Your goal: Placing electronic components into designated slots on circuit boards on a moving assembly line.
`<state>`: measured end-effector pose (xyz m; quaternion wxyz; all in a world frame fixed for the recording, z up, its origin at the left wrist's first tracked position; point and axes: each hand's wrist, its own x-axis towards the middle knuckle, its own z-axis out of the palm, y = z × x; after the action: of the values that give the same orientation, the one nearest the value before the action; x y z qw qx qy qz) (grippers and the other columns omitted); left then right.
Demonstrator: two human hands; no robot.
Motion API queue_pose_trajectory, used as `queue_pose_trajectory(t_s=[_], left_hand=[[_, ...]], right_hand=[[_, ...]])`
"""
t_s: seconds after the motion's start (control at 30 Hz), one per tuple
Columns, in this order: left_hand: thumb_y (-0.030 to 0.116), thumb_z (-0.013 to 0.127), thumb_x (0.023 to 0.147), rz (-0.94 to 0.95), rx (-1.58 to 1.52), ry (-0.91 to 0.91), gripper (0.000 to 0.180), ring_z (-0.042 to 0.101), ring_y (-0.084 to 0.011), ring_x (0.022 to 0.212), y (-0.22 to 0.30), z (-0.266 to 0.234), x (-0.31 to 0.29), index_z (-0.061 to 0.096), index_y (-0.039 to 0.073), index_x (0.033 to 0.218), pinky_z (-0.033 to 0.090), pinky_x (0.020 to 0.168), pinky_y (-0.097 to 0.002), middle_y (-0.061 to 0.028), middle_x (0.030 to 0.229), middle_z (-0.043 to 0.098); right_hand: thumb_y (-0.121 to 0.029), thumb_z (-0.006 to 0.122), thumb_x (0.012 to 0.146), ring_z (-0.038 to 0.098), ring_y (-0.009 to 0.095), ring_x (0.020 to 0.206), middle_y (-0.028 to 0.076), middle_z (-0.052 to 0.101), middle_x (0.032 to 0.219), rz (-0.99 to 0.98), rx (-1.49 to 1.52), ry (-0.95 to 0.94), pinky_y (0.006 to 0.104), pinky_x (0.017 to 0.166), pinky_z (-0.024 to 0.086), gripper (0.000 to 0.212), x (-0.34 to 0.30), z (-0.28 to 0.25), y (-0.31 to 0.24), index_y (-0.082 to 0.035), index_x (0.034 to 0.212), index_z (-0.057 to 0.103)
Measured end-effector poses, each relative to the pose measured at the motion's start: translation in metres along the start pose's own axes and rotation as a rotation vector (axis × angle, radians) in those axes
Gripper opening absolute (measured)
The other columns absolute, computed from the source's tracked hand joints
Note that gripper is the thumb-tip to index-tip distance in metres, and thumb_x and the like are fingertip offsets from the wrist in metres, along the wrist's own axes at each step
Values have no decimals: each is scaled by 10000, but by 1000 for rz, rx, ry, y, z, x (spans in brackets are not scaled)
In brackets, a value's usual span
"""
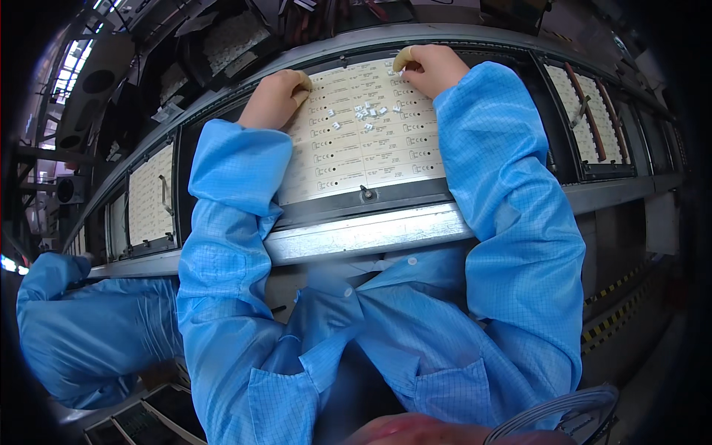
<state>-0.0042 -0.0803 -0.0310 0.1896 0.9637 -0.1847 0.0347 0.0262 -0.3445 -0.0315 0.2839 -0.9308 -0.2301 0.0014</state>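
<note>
Nearest the person, a metal rail (371, 233) runs along the front edge of a dark carrier frame (356, 206) on a conveyor line, and both blue sleeves reach over it. On the frame lies a pale panel of circuit boards (348, 159), with a round hold-down pin (366, 193) at its near edge. Toward the far edge a loose cluster of small white parts (367, 113) sits on the panel, between the hands. The left hand (273, 98) rests curled at the far left corner of the panel, its capped fingertips (302, 83) pressing down, holding nothing that I can see. The right hand (432, 68) is curled at the far edge, capped fingertip (404, 58) touching the panel; whether it pinches a part I cannot tell. The risk, I judge, is a sleeve or wrist brushing the loose parts and scattering them, or pressure shifting the panel under its pin
</note>
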Motion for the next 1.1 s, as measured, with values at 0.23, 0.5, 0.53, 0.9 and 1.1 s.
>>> queue_pose_trajectory(t_s=[0.23,0.5,0.53,0.9,1.1], left_hand=[[79,613,786,70,-72,36,188,589,-243,813,22,-1,-19,604,-5,954,480,754,-300,-131,918,574],[55,637,775,-154,-297,-122,228,563,-176,823,39,10,-22,599,4,994,466,761,-262,-94,936,552],[49,634,776,-151,-268,-109,223,562,-177,812,39,11,-22,602,1,992,467,755,-262,-95,932,553],[43,611,786,-182,-279,-94,186,593,-187,839,37,9,-21,607,-5,965,473,749,-254,-119,901,600],[41,608,764,-172,-303,67,192,608,-232,756,16,-1,-20,600,-7,950,478,702,-281,-143,839,622]], right_hand=[[-102,596,810,608,256,842,143,617,937,-12,-106,-184,317,778,487,186,-2,3,-10,-1,964,627],[-103,593,804,581,286,882,145,593,954,-29,-223,-79,330,799,474,176,4,16,1,-4,945,627],[-99,592,800,575,286,890,139,588,949,-71,-224,-63,334,803,470,172,4,19,4,-15,945,628],[-98,586,810,583,245,855,127,577,903,-101,-205,-61,318,765,472,176,4,16,-2,-47,973,628],[-120,632,777,601,248,815,151,606,878,-24,-57,-257,310,738,476,240,-20,6,-16,-21,994,610]])
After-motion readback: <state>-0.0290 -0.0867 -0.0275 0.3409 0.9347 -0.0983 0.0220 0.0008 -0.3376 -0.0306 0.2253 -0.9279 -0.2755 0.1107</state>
